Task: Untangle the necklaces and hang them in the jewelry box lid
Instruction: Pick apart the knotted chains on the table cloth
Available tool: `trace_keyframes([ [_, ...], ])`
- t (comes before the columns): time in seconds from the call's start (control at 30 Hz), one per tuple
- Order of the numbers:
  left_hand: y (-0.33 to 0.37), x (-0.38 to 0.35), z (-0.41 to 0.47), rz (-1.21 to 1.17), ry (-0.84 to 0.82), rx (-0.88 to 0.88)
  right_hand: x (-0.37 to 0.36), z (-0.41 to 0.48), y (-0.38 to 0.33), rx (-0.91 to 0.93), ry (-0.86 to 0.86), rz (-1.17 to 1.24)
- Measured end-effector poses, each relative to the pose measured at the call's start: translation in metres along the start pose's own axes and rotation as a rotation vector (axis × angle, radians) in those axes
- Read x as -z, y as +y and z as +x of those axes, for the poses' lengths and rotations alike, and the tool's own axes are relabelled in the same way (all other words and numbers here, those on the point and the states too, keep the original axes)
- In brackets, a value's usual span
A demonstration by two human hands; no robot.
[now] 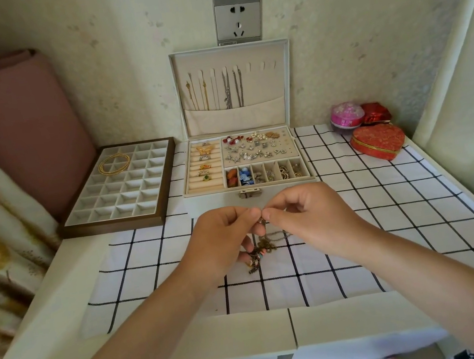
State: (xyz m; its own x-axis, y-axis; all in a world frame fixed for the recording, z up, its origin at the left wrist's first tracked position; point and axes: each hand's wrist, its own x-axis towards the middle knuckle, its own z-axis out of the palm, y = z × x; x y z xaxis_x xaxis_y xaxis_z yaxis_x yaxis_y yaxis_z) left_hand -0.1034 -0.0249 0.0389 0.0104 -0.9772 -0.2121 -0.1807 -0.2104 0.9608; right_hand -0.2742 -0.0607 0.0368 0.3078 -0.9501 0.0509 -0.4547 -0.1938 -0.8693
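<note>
Left hand [222, 236] and right hand [306, 218] pinch the top of the tangled dark bronze charm necklace [259, 249]; it hangs straight below the fingers [254, 214], with the upright cream jewelry box lid [277, 87] directly beyond.

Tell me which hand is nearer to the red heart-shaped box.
Right. The right hand sits left of the red heart-shaped box and closer to the person; the left hand is even farther left.

We see a wall socket [239, 16] at upper centre. A divided tray [113, 226] at left holds gold bangles [114, 163]. A red heart-shaped box [378, 143] sits at right on the checked cloth [389, 218].
</note>
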Motion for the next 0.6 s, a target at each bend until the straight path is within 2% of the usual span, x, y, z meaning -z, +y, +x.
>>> trace_keyframes([
  [0.43,0.0024,-0.0005,0.0011,0.090,-0.066,-0.033,-0.0031,-0.0037,0.0012,0.092,-0.042,-0.033],
  [0.5,0.0022,0.0001,0.0021,0.074,-0.074,-0.032,-0.0016,-0.0040,0.0001,0.078,-0.059,-0.024],
  [0.6,-0.0007,0.0023,0.0047,0.183,-0.030,-0.068,-0.0002,-0.0029,-0.0035,0.035,-0.092,0.026],
])
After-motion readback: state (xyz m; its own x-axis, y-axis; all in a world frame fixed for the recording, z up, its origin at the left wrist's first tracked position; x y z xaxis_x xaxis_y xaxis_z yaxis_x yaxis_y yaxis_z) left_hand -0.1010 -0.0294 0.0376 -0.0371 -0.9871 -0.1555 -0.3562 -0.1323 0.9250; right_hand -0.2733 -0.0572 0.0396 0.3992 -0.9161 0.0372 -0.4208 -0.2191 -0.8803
